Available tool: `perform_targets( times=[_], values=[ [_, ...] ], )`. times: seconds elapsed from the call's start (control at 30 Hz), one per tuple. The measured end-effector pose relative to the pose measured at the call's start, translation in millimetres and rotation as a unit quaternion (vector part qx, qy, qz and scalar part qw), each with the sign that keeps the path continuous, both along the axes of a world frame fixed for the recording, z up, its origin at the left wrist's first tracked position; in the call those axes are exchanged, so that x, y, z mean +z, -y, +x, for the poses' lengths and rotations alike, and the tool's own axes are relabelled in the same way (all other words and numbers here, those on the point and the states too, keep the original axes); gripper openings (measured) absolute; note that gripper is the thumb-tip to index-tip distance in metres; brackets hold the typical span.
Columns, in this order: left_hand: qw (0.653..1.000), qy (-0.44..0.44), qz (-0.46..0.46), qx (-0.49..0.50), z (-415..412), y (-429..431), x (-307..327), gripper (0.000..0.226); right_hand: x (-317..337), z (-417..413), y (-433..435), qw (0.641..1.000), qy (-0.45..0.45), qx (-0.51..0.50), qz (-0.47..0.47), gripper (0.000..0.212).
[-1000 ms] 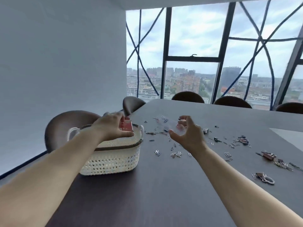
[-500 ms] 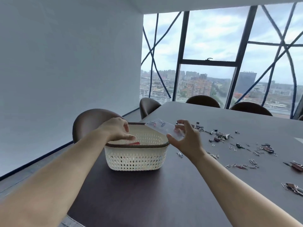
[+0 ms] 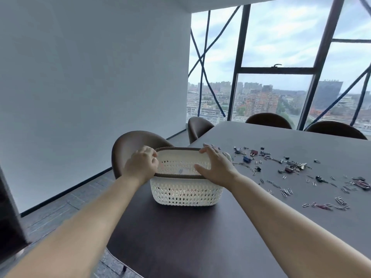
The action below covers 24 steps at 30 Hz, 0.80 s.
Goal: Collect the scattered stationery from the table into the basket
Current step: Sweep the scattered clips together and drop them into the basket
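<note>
A white lattice basket (image 3: 186,194) with a brown rim stands near the left edge of the dark table (image 3: 200,237). My left hand (image 3: 140,165) curls over the rim at its left end. Across its right end lies my right hand (image 3: 215,167), thumb by the near rim and fingertips on the far rim. Inside the basket a pale item with a blue mark (image 3: 180,170) shows faintly. Several paper clips (image 3: 285,191) and binder clips (image 3: 247,159) lie scattered on the table to the right of the basket.
A brown chair (image 3: 132,145) stands just behind the basket at the table's left edge. Other chairs (image 3: 268,119) line the far side under the window. A dark object (image 3: 8,217) sits at the left border.
My right hand carried a clear plastic box over to the basket and no longer holds it. Both hands have settled on the basket's rim. The view has turned left.
</note>
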<state>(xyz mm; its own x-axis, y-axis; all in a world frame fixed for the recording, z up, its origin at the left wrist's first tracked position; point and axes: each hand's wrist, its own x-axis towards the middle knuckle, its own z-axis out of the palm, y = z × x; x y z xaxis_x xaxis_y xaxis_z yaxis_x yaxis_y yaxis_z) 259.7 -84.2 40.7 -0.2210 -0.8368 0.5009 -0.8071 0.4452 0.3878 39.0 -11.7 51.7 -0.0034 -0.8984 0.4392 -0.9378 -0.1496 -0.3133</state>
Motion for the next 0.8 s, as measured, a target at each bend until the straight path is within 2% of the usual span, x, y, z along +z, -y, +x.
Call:
perform_targets(
  times=[0.13, 0.27, 0.4, 0.57, 0.67, 0.73, 0.8],
  values=[
    [0.996, 0.066, -0.058, 0.014, -5.5, -7.5, 8.9, 0.024, -2.2, -8.0, -12.8, 0.999, 0.043, 0.004, -0.018, 0.042],
    [0.988, 0.092, -0.122, -0.026, -39.7, -31.6, 21.0, 0.027, -4.6, -39.5, -38.1, 0.995, 0.070, -0.030, -0.064, 0.033],
    [0.978, 0.087, -0.135, -0.134, -99.0, -64.8, 17.6, 0.024, -23.7, -92.0, -81.4, 0.986, 0.106, -0.096, -0.081, 0.023],
    [0.947, 0.123, -0.149, -0.258, -178.9, -99.9, -14.3, 0.014, -64.6, -171.1, -151.4, 0.971, 0.116, -0.207, -0.038, 0.019],
    [0.918, 0.154, -0.193, -0.311, -223.5, -116.9, -35.8, 0.025, -84.4, -212.5, -192.5, 0.956, 0.088, -0.279, -0.003, 0.026],
    [0.916, 0.157, -0.140, -0.341, -255.1, -129.1, -49.1, 0.034, -93.6, -236.1, -216.5, 0.939, 0.047, -0.339, 0.027, 0.036],
    [0.918, 0.186, -0.027, -0.348, -283.9, -134.1, -66.5, 0.044, -100.1, -255.5, -235.6, 0.913, 0.028, -0.399, 0.082, 0.050]
  ],
)
